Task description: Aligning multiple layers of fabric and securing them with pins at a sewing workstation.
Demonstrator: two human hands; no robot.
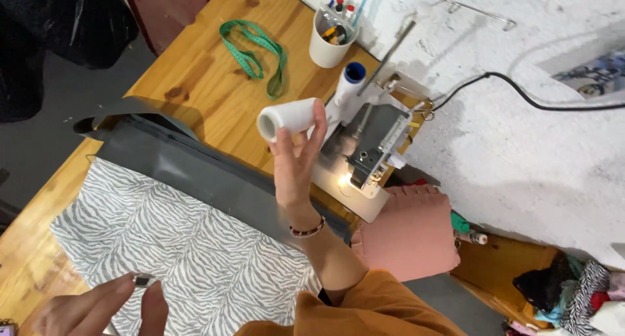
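My right hand (296,163) is raised above the table and grips a white thread cone (286,118) by its side, holding it level in front of the sewing machine (364,150). A beaded bracelet sits on that wrist. At the bottom left, my left hand (97,307) pinches a small dark metallic piece (144,280) between thumb and fingers, just over a grey-and-white zebra-print fabric (189,245). A dark grey fabric strip (195,170) lies along the print's far edge.
On the wooden table (195,69) lie a green measuring tape (254,53) and a white cup of pens (331,36). A blue-topped spool (351,75) stands by the machine. Pink pleated cloth (410,235) lies at right, and a black cable (521,95) crosses the white wall.
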